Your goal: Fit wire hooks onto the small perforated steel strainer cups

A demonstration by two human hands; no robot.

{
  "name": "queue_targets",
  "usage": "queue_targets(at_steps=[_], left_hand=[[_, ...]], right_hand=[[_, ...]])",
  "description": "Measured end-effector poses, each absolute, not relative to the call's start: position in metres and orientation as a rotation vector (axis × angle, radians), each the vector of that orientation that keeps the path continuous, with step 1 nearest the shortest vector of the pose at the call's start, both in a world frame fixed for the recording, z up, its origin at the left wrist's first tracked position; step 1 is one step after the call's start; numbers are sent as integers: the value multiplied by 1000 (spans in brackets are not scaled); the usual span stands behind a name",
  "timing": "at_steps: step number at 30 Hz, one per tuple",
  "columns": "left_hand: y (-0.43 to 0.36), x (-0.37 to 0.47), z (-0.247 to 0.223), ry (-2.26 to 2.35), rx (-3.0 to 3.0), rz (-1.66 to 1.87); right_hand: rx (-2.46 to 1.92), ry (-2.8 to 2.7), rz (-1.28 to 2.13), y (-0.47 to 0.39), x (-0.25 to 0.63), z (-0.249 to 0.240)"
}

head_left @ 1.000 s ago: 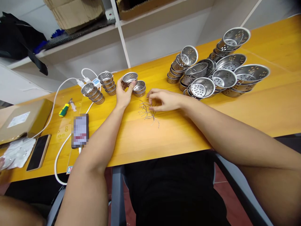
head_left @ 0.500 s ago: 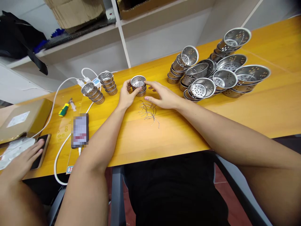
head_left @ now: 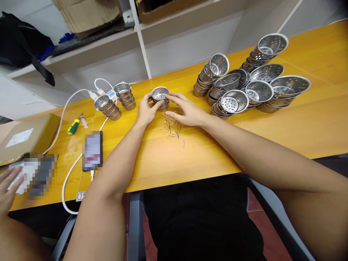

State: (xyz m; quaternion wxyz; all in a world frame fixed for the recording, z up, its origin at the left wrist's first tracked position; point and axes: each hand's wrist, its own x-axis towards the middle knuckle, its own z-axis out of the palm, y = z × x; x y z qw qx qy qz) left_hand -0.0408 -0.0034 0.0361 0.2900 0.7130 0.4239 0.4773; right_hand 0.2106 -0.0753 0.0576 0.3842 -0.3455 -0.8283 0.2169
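A short stack of perforated metal strainer cups point(head_left: 160, 93) stands on the table in front of me. My left hand point(head_left: 146, 108) grips it from the left, thumb across the front and fingers round the back. On its right side my right hand point(head_left: 185, 110) touches the cup with the fingertips, its thumb held apart and nothing enclosed. Below both hands lies a loose heap of thin curved metal wires point(head_left: 172, 128). To the left, two stacks of like cups lean, a nearer cup stack point(head_left: 107, 107) and a farther cup stack point(head_left: 125, 96).
Many more perforated cups point(head_left: 235, 101) crowd the right side in leaning stacks. On the left are a phone point(head_left: 92, 150) with a white cable, a screwdriver point(head_left: 74, 126) and a cardboard box point(head_left: 29, 134). Another person's hand point(head_left: 8, 185) is at the lower left, near a blurred-out phone.
My right hand has shifted slightly left, its fingertips now against the cup. The other person's hand has moved left off the phone. My left hand keeps its grip.
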Motion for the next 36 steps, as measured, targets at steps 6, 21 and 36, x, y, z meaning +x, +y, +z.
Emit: queue_targets(at_steps=[6, 21, 36], left_hand=[[-1, -49, 34, 1311, 1942, 1448], [-13, -49, 44, 1207, 2016, 1285], [-14, -43, 45, 1083, 1894, 1207]], right_hand=[[-1108, -1989, 318, -77, 213, 61], [-904, -2000, 592, -61, 210, 42], [-876, -2005, 584, -62, 202, 43]])
